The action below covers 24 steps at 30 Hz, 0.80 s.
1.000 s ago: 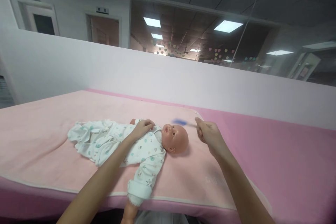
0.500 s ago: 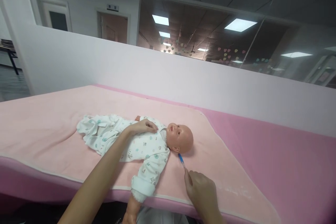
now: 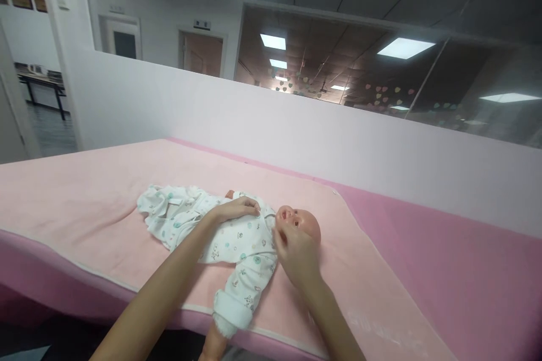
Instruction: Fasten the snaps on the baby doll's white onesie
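Note:
A baby doll [image 3: 307, 222] in a white printed suit lies on its back on a pale pink towel [image 3: 84, 197], head to the right. My left hand [image 3: 237, 208] rests flat on the doll's chest, fingers slightly apart. My right hand [image 3: 296, 254] is at the doll's chin and near cheek, fingers pinched together and covering part of the face. The thin blue-tipped stick it held a moment ago is hidden behind the hand. One sleeved doll arm [image 3: 237, 293] hangs over the front edge.
The towel lies on a darker pink mat [image 3: 444, 271] that runs off to the right. A low white partition wall [image 3: 296, 130] stands right behind the mat. Beyond it are doors, a glass wall and ceiling lights.
My right hand swung from beyond the doll's head, round to the near side, then up to the doll's chin. The blue tip has gone out of sight. My left hand stayed on the chest.

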Available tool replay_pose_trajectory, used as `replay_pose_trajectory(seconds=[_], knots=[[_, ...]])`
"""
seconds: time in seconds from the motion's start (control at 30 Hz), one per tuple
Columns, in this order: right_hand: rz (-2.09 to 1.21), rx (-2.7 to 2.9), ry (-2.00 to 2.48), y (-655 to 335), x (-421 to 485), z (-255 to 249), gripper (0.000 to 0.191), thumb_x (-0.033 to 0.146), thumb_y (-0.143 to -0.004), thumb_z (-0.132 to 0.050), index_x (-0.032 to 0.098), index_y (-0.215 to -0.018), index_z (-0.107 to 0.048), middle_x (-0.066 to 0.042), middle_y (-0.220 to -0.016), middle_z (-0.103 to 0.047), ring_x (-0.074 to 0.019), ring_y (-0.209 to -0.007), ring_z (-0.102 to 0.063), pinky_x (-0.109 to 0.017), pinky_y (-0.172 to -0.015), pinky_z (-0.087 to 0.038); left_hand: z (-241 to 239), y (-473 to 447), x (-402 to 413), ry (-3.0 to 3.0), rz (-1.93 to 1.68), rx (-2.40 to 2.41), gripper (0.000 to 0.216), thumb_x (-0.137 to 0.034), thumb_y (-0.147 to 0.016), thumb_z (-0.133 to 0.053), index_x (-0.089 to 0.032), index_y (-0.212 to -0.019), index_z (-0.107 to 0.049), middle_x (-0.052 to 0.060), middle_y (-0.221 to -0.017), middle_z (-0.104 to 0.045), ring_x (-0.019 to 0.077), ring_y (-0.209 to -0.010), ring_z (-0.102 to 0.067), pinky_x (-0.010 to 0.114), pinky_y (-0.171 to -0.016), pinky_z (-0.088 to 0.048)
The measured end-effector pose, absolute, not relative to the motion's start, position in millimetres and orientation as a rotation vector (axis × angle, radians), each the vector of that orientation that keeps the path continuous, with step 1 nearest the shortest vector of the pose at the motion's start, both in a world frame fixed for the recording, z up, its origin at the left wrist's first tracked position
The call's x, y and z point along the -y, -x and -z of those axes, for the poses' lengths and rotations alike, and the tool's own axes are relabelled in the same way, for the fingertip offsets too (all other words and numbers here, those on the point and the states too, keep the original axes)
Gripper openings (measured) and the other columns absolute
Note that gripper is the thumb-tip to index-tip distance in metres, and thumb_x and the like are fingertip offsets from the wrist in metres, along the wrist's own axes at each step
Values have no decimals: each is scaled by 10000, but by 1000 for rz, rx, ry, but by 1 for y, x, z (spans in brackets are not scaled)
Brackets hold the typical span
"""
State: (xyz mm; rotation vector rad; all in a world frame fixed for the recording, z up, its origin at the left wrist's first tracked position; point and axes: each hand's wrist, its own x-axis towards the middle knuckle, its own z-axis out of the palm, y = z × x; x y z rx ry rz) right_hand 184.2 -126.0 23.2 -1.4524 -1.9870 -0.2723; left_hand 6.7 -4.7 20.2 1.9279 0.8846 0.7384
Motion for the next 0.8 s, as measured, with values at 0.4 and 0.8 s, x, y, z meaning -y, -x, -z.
replay_pose_trajectory(seconds=[0.4, 0.8], knots=[[-2, 1574, 1010, -128, 57, 26, 284, 96, -720, -377, 191, -955, -507, -78, -988, -503, -198, -963, -477, -345, -854, -397, -11, -9, -1, -1724, -757, -677, 119, -229, -627, -556, -148, -664, -635, -3, -697, -631, 159, -758, -549, 258, -752, -394], [5, 1552, 984, -127, 61, 24, 265, 75, -734, -382, 189, -942, -499, -82, -995, -491, -195, -995, -461, -344, -881, -384, -11, -9, -2, -1716, -759, -698, 150, -264, -617, -605, -145, -704, -630, -12, -666, -602, 145, -717, -531, 237, -704, -381]])
